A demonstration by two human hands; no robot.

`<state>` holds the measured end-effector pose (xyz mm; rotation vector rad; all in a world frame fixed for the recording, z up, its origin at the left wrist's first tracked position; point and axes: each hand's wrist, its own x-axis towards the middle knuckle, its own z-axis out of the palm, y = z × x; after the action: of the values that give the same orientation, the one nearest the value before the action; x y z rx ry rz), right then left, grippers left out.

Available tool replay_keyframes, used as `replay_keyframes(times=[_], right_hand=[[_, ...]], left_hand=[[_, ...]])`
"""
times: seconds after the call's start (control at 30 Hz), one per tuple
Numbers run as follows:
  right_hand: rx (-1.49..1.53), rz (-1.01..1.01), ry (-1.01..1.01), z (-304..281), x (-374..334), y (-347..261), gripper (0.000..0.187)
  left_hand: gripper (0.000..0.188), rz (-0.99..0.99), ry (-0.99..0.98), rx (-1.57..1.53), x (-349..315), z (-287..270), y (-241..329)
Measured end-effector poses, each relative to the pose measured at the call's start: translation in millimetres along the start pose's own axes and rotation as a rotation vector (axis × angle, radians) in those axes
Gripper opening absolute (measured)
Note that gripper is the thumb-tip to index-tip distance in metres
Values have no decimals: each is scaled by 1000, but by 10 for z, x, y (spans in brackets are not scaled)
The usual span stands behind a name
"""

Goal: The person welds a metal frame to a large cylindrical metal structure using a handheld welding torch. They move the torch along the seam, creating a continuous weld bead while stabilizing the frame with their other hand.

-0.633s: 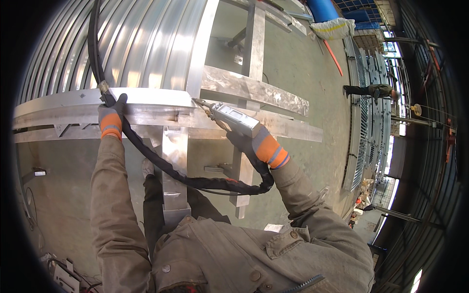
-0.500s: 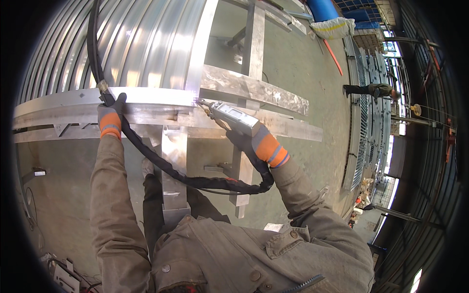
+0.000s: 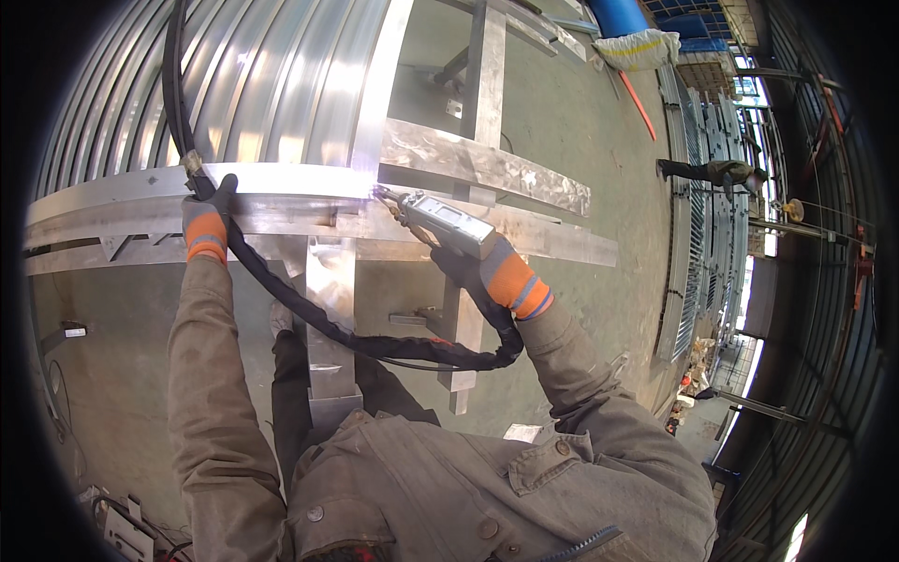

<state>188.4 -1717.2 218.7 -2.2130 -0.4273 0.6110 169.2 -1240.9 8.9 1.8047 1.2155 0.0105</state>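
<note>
My right hand, in a grey and orange glove, is closed round a handheld welding torch with a silver boxy body. The torch's nozzle points left at a bright glow where the pale metal edge bar meets the corner of a ribbed metal panel. From the torch a thick black sleeved cable loops down and left. My left hand, gloved alike, is closed on this cable beside the edge bar. Its palm side is hidden.
Metal beams form a frame under the panel and reach right. A support beam runs down between my legs. Far right, another person stands by stacked metal profiles. A blue cylinder and red bar lie beyond.
My left hand has shifted very slightly left with the cable. The torch tip has moved a few pixels left, and the glow persists. The distant person's posture has changed a little.
</note>
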Motion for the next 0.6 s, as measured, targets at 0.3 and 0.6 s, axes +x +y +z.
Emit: replay_keyframes(times=[0.3,0.6], right_hand=[[-18,-78,17,-13,-48,35,50],[-5,-32,13,-11,-101,142,49]], left_hand=[[103,2,16,2,2,-1,-6],[105,2,13,4,84,21,-53]])
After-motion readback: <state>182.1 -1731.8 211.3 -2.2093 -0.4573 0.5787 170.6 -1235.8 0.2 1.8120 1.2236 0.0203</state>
